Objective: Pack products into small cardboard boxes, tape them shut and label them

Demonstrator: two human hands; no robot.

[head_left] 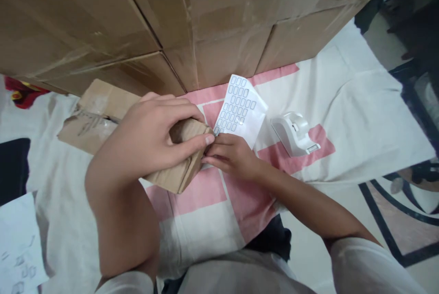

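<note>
My left hand is wrapped over a small cardboard box, its thumb along the near top edge and its fingers on the far side. At the right end of that box, my right hand has its fingers pressed together against the cardboard; the fingertips are partly hidden. A white sheet with rows of small outlined shapes lies just beyond the right hand, its lower edge behind the fingers. To the right stands a white tape dispenser, apart from both hands.
Large taped cardboard boxes form a wall at the back. A torn flattened piece of cardboard lies left of the hands. Pink and white cloth covers the surface. Drawn-on paper is at the lower left, beside a dark object.
</note>
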